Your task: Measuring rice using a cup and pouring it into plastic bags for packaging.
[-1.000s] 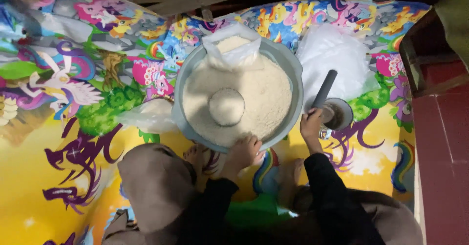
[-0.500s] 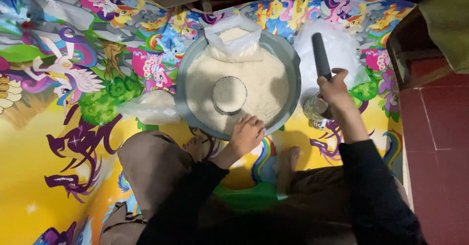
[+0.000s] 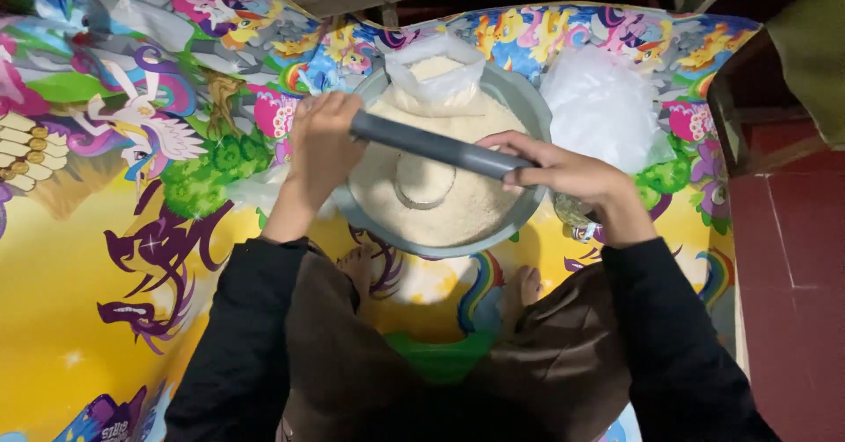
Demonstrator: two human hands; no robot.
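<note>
A grey pipe lies level across a big grey basin of white grains. My left hand grips its left end and my right hand grips its right end. A small round cup sits sunk in the grains under the pipe. At the basin's far rim stands a clear bag partly filled with grains.
A pile of clear plastic bags lies right of the basin on the colourful cartoon mat. A small metal cup sits under my right wrist. My bare feet rest by the basin. Red floor tiles border the mat at right.
My right hand lifted the grey pipe from beside the basin and swung it over the grains. My left hand left the basin's near rim and took the pipe's other end.
</note>
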